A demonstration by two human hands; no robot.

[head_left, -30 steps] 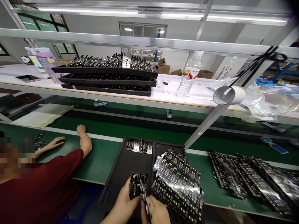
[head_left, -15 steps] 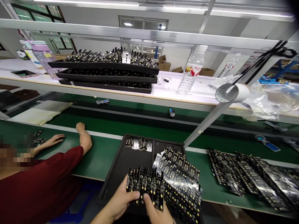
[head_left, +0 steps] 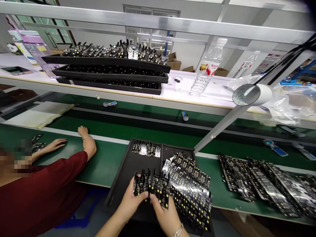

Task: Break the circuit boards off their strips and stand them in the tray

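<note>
My left hand [head_left: 129, 200] is closed on a small black circuit board piece [head_left: 142, 183] dotted with yellow squares. Beside it, my right hand [head_left: 168, 214] grips another black circuit board piece [head_left: 160, 189], thumb on its face. A narrow gap runs between the two pieces at the top. Both are held above a black tray [head_left: 123, 177]. At the tray's back lies a row of small circuit boards [head_left: 146, 148]. On its right side, large uncut circuit board panels [head_left: 190, 187] are piled, close to my right hand.
More circuit board panels [head_left: 269, 184] lie on the green bench at right. A co-worker in a red sleeve [head_left: 61, 171] sits at left. Stacked black trays [head_left: 111, 77] of boards and a water bottle [head_left: 207, 69] stand on the shelf. A slanted metal post [head_left: 214, 131] rises behind my tray.
The boards in my hands were one joined-looking strip and now show as two pieces with a gap at the top. My right hand's wrist has come into view. The camera view has tilted slightly.
</note>
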